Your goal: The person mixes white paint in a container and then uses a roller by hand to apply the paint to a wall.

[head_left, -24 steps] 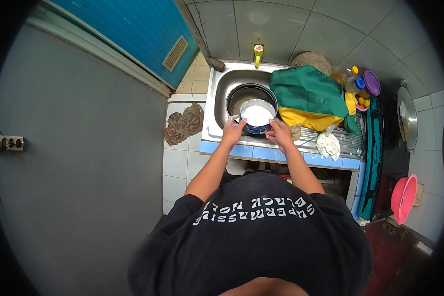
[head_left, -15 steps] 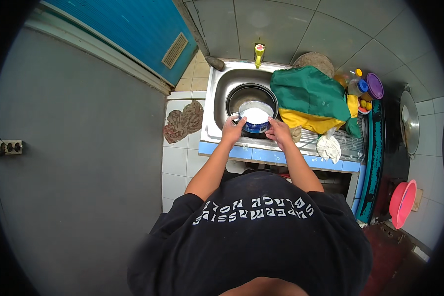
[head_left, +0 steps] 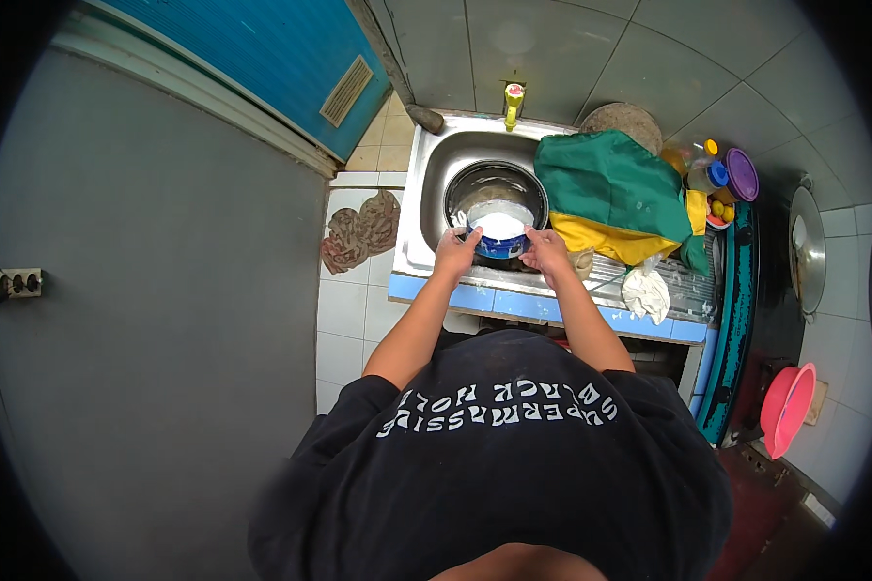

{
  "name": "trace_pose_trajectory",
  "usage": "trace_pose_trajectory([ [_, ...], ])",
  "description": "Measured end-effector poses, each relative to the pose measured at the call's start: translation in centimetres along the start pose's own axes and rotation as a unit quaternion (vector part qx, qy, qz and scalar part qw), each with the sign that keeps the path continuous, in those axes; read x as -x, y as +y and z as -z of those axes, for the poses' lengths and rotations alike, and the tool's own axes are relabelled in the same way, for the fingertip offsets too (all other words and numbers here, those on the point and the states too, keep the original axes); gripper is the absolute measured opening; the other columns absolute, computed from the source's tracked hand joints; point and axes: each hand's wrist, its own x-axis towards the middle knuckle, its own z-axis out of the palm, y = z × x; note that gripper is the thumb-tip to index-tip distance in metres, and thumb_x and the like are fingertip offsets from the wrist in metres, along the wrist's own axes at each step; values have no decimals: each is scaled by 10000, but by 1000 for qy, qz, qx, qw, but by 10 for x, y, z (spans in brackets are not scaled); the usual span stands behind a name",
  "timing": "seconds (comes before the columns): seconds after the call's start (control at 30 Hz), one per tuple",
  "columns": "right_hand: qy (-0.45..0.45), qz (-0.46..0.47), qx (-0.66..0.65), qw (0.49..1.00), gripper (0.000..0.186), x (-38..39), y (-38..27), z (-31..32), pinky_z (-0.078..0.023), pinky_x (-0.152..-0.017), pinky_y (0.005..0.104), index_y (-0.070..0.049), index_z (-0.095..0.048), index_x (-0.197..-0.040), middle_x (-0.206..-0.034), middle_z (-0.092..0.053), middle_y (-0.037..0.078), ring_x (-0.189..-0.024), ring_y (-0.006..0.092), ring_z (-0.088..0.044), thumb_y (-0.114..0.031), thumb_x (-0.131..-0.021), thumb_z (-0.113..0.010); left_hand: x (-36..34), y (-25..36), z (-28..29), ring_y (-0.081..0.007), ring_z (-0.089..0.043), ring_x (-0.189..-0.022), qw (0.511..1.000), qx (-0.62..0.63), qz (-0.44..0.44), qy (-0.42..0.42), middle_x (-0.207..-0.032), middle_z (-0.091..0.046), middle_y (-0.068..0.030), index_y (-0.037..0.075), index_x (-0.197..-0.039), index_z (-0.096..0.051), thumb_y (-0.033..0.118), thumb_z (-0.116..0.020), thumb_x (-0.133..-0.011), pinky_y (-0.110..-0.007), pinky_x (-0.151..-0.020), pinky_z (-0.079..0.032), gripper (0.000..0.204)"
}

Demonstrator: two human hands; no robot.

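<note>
Between my two hands is a round container (head_left: 501, 248) with a blue printed side and something white inside. Whether the white stuff is powder or liquid, I cannot tell. My left hand (head_left: 455, 256) grips its left side, and my right hand (head_left: 548, 256) grips the right side, fingers closed on the rim. It tips away from me over the near part of a round black basin (head_left: 449, 199). White streaks show inside that basin, which stands in a steel sink (head_left: 426, 184).
A yellow-green tap (head_left: 513, 105) stands behind the sink. Green and yellow cloth (head_left: 610, 184) covers the drainboard's back; a white bag (head_left: 646, 293) lies in front. Bottles, a purple-lidded tub (head_left: 740, 174) and yellow fruits (head_left: 720, 210) crowd the right corner. A pink basin (head_left: 790, 409) is farther right.
The container has tilted away from me, and more white streaks show inside the black basin. Both hands keep their hold on its sides.
</note>
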Motion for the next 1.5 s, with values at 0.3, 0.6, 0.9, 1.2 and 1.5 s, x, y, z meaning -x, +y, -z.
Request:
trace_pose_trajectory([
  [0.3,0,0,24,1000,464,-5,0,0,-537,-575,285,-37,-510,-1064,-809,-546,65,-617,165,-622,-419,-885,-705,-4,-4,0,-176,-575,-906,1000,9,4,1,-1058,-573,-111,-18,-1225,-572,474,-758,-808,-306,-822,-477,671],
  [0.6,2,-19,17,1000,423,-1,-4,-1,-536,-574,283,-49,-510,-1025,-780,-557,58,-631,175,-629,-404,-892,-698,-5,-6,-1,-159,-585,-837,999,41,5,-17,-1015,-580,-97,-12,-1199,-579,472,-759,-807,-312,-777,-485,649],
  [0.9,-15,10,-14,1000,367,2,4,4,-541,-583,288,-47,-513,-1071,-800,-575,82,-632,185,-626,-322,-908,-691,-4,-12,-2,-155,-580,-855,999,24,-23,-3,-1032,-583,-97,-5,-1187,-588,398,-765,-814,-300,-804,-475,577],
  [1.2,-39,103,-37,993,494,14,5,15,-566,-753,328,-19,-413,-1289,-1068,-629,161,-884,209,-640,-172,-900,-677,20,0,1,-97,-580,-814,985,136,-78,-67,-887,-654,-34,38,-1318,-460,161,-743,-829,-254,-721,-456,579],
  [1.5,-38,151,-10,988,470,40,-5,9,-548,-721,302,-25,-426,-1271,-1046,-652,144,-859,171,-624,-159,-898,-678,35,1,10,-71,-579,-829,981,140,-117,-66,-879,-655,-15,38,-1330,-422,118,-714,-846,-240,-732,-444,570],
])
